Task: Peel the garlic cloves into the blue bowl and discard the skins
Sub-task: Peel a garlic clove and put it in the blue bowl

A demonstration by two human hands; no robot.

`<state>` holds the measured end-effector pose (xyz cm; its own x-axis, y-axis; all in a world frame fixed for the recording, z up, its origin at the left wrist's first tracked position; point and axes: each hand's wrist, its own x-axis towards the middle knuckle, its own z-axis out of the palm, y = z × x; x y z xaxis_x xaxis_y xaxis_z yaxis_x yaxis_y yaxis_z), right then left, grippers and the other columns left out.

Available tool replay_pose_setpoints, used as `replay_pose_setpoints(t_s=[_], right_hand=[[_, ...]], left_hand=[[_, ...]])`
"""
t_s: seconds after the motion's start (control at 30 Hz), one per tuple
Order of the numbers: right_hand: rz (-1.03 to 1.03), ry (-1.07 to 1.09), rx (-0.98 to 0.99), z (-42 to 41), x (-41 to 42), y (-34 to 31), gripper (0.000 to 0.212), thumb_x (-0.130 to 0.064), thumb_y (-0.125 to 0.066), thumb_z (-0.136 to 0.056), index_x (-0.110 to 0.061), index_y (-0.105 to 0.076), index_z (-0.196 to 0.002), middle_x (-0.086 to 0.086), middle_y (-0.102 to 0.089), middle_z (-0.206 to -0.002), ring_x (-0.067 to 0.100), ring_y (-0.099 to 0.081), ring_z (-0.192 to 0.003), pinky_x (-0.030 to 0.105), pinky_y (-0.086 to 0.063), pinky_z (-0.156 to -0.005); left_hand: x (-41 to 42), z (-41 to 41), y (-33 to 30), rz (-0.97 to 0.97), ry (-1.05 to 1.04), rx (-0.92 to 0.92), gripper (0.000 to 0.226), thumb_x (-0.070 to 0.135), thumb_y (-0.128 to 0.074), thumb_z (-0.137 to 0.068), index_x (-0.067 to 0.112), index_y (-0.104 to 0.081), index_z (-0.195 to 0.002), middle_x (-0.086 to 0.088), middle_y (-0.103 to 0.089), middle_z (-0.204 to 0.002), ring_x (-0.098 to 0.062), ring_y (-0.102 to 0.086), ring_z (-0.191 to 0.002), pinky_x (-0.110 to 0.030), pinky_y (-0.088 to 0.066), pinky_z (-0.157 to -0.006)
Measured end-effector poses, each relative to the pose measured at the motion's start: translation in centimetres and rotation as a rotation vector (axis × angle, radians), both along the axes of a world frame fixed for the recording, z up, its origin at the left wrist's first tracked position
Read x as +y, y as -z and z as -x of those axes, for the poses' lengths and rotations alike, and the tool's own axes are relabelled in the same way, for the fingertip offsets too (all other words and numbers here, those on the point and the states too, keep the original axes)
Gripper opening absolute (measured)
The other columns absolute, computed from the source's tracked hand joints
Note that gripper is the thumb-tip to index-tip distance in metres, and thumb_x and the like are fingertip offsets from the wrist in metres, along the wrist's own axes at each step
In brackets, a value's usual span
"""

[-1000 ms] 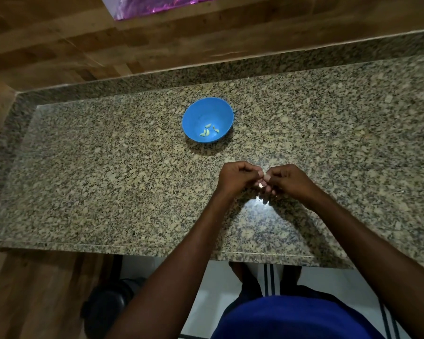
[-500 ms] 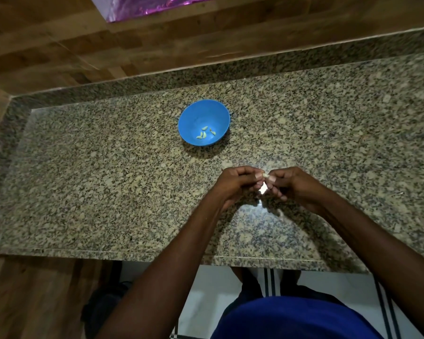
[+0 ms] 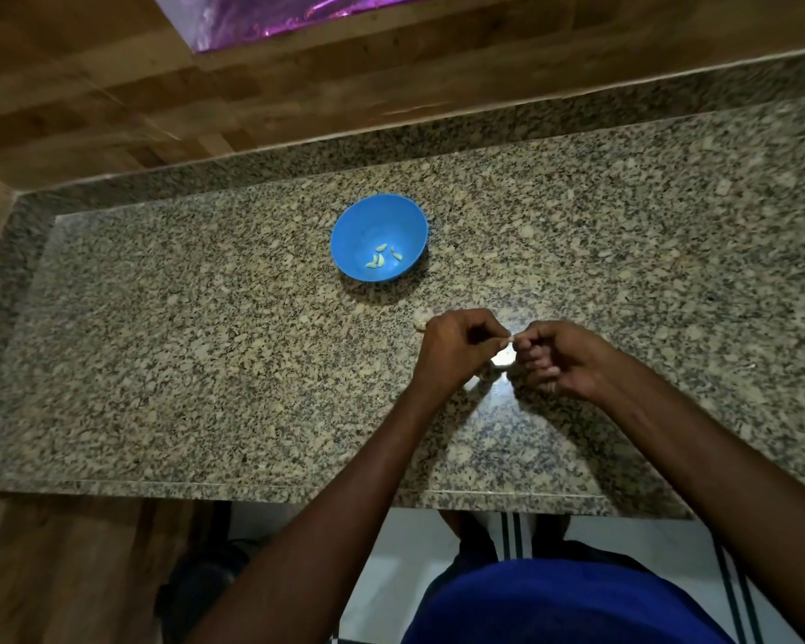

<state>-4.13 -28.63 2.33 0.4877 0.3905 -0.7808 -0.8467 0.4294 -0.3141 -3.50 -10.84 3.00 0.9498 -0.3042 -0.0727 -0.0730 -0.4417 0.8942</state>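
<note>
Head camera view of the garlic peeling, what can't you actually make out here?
- Small pale garlic clove: pinched between the left hand and right hand; fingers hide how much skin remains.
- Pale cloves in the round blue plastic bowl: too small to count surely.
- Pale bit on the speckled granite counter: half behind the left hand; skin or garlic, unclear.
- Skin bin: none visible.

speckled granite countertop (image 3: 205,346), wood-panelled wall (image 3: 89,86) behind it, shiny purple sheet (image 3: 270,16) at top
</note>
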Motion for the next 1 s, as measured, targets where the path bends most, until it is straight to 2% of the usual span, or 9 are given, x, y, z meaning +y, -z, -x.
replay_pose_setpoints(t_s=[0.1, 0.27, 0.4, 0.5, 0.57, 0.63, 0.73, 0.87, 1.0], right_hand=[[0.025, -0.017, -0.028, -0.1, 0.1, 0.0, 0.017, -0.011, -0.049, -0.073, -0.011, -0.044, -0.056, -0.002, -0.029, -0.048, 0.008, -0.019, -0.035, 0.017, -0.015, -0.032], [0.052, -0.008, -0.035, -0.3, -0.1, 0.0, 0.020, -0.014, -0.048, -0.070, -0.012, -0.045, -0.050, -0.002, -0.027, -0.047, 0.010, -0.018, -0.035, 0.016, -0.015, -0.033], [0.051, 0.013, -0.060, -0.1, -0.3, -0.2, 0.025, -0.013, -0.046, -0.072, -0.011, -0.047, -0.047, 0.000, -0.031, -0.046, 0.011, -0.020, -0.034, 0.018, -0.015, -0.036], [0.200, 0.004, -0.180, 0.1, 0.0, -0.3, 0.031, -0.013, -0.045, -0.076, -0.011, -0.050, -0.045, 0.004, -0.037, -0.048, 0.012, -0.022, -0.036, 0.016, -0.017, -0.036], [0.342, -0.023, -0.273, 0.2, 0.2, -0.2, 0.034, -0.017, -0.043, -0.084, -0.011, -0.051, -0.051, 0.007, -0.041, -0.050, 0.014, -0.027, -0.038, 0.017, -0.018, -0.036], [0.476, -0.050, -0.364, 0.3, 0.3, -0.3, 0.034, -0.022, -0.047, -0.084, -0.013, -0.055, -0.052, 0.009, -0.047, -0.051, 0.016, -0.033, -0.039, 0.019, -0.023, -0.037], [0.654, -0.071, -0.481, 0.6, 0.5, -0.5, 0.040, -0.016, -0.053, -0.086, -0.009, -0.060, -0.047, 0.016, -0.053, -0.051, 0.019, -0.042, -0.040, 0.021, -0.032, -0.041], [0.724, -0.100, -0.604, 1.1, 0.4, -0.9, 0.032, -0.011, -0.054, -0.084, -0.002, -0.066, -0.056, 0.016, -0.058, -0.051, 0.021, -0.050, -0.045, 0.021, -0.039, -0.044], [0.732, -0.177, -0.647, 1.2, 0.0, -0.8, 0.028, -0.010, -0.055, -0.084, -0.003, -0.072, -0.064, 0.020, -0.068, -0.063, 0.024, -0.058, -0.053, 0.025, -0.046, -0.053]], left_hand=[[0.1, -0.1, -0.1, 0.119, -0.046, 0.140, 0.009, 0.004, -0.079, -0.080, 0.008, -0.076, -0.088, -0.009, -0.074, -0.077, -0.019, -0.069, -0.067, -0.040, -0.058, -0.062], [-0.4, -0.2, -0.1, 0.193, -0.043, 0.203, 0.014, -0.004, -0.077, -0.080, 0.002, -0.075, -0.093, -0.012, -0.073, -0.081, -0.009, -0.066, -0.071, -0.022, -0.055, -0.066], [-0.7, 0.0, -0.3, 0.328, -0.073, 0.326, 0.022, -0.008, -0.072, -0.084, -0.005, -0.072, -0.105, -0.017, -0.069, -0.084, -0.017, -0.066, -0.073, -0.027, -0.059, -0.072], [-0.7, 0.0, -0.1, 0.385, -0.137, 0.429, 0.022, -0.003, -0.071, -0.086, -0.006, -0.073, -0.108, -0.019, -0.072, -0.091, -0.017, -0.067, -0.076, -0.027, -0.059, -0.075], [-0.8, -0.1, 0.0, 0.428, -0.176, 0.510, 0.020, -0.001, -0.071, -0.087, -0.006, -0.073, -0.107, -0.018, -0.071, -0.087, -0.018, -0.066, -0.073, -0.027, -0.058, -0.076], [-0.8, -0.1, 0.0, 0.453, -0.209, 0.565, 0.018, -0.001, -0.069, -0.089, -0.007, -0.072, -0.106, -0.015, -0.070, -0.081, -0.015, -0.065, -0.068, -0.024, -0.058, -0.072], [-1.0, 0.0, 0.0, 0.461, -0.240, 0.597, 0.017, 0.000, -0.066, -0.092, -0.010, -0.071, -0.105, -0.012, -0.071, -0.077, -0.013, -0.066, -0.066, -0.021, -0.057, -0.065], [-1.0, 0.0, 0.3, 0.454, -0.277, 0.596, 0.017, 0.002, -0.066, -0.093, -0.010, -0.070, -0.104, -0.016, -0.070, -0.083, -0.015, -0.065, -0.068, -0.021, -0.057, -0.065], [-0.7, 0.0, 0.8, 0.421, -0.308, 0.553, 0.018, 0.008, -0.070, -0.092, -0.008, -0.072, -0.098, -0.022, -0.069, -0.085, -0.025, -0.063, -0.073, -0.026, -0.057, -0.067]])
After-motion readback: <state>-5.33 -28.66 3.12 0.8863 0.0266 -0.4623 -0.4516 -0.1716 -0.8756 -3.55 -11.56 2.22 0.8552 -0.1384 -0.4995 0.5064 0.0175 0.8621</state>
